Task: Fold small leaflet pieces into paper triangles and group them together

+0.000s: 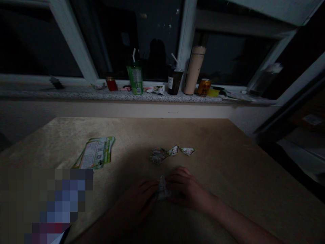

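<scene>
Between my hands, low over the table, is a small folded paper piece [162, 188], pale with faint print. My left hand [143, 196] grips its left side with the fingertips. From the right, my right hand [185, 186] closes on it with bent fingers; the thumb is hard to make out in the dark. Just beyond my hands lie a crumpled-looking folded paper cluster [158, 155], a small folded paper shape [173, 150] and another folded paper [188, 151], all with green and white print.
A stack of green printed packets [98, 152] lies at the left of the table [215, 142]. A pixelated patch covers the lower left. Along the windowsill [152, 98] stand a green cup [135, 78], a dark drink cup [175, 81], a beige flask [194, 71], an orange can [203, 87] and a red jar [111, 84].
</scene>
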Demonstrator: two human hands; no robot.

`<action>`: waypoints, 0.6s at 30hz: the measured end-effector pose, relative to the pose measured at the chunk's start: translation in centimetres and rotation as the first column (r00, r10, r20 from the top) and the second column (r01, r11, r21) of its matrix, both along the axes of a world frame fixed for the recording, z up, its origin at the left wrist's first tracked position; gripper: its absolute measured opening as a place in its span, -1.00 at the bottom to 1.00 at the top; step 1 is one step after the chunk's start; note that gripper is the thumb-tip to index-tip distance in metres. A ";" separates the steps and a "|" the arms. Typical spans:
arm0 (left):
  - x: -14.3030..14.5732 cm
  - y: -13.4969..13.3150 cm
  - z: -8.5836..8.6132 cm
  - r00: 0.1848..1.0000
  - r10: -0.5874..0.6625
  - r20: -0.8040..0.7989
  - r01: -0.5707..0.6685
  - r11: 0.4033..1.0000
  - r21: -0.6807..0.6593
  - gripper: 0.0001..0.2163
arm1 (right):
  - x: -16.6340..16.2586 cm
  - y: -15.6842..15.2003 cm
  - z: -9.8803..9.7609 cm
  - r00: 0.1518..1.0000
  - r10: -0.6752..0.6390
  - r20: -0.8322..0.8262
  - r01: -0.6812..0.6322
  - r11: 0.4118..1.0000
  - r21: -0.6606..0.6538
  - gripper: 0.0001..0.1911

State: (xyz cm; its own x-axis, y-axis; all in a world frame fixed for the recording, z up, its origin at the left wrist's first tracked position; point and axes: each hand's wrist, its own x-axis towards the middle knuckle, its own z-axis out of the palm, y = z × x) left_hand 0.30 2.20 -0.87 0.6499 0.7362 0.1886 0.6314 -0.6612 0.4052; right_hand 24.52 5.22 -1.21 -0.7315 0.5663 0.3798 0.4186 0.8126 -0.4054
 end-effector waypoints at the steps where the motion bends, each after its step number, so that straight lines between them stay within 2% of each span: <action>1: 0.0 0.0 0.0 1.000 0.004 0.014 -0.004 1.000 -0.021 -0.67 | 0.0 0.0 0.0 1.000 -0.003 -0.005 0.003 1.000 0.003 -0.74; 7: 0.3 0.3 0.0 0.993 0.117 0.014 -0.116 0.991 -0.072 -0.69 | -0.2 -0.1 -0.3 1.000 0.001 -0.030 -0.001 1.000 0.016 -0.77; 11: 0.3 0.5 0.4 0.994 0.109 -0.001 -0.109 0.990 -0.086 -0.75 | 0.0 -0.2 0.2 1.000 0.004 -0.009 -0.005 0.999 -0.032 -0.76; 18: 0.2 0.7 0.7 0.996 0.088 -0.025 -0.089 0.993 -0.075 -0.70 | 0.4 -0.1 0.8 1.000 0.014 0.007 -0.013 0.993 -0.120 -0.71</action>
State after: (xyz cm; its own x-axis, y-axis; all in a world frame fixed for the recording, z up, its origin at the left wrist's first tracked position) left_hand 0.53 2.91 -0.19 0.5850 0.8026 0.1169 0.6952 -0.5705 0.4374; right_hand 24.93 5.08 -0.46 -0.7422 0.5973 0.3039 0.4116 0.7642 -0.4966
